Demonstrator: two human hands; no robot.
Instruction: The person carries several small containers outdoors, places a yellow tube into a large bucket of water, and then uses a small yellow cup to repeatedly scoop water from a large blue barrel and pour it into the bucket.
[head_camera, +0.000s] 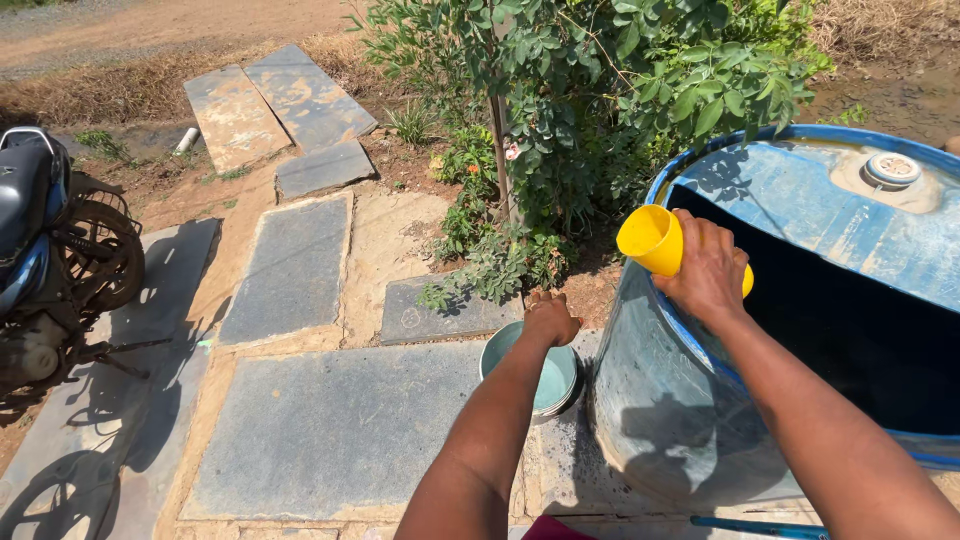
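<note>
head view: right hand (708, 268) fingers clamped round yellow mug (655, 240) over blue drum (800, 190); left hand (549, 318) fingers curled together on green basin (555, 385) rim.

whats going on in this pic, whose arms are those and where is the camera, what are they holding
There is no machine here. The camera sits on a person's head and looks down, so the two bare arms reaching out from the bottom edge are that person's own. The right hand grips a yellow mug over the edge of a big blue drum with a cut-open top. The left hand reaches down to the rim of a green bucket standing on the ground beside the drum; it seems to touch or grip it. The ground is paved with grey stone slabs. A leafy bush grows behind, and a motorbike is parked on the left.
</note>
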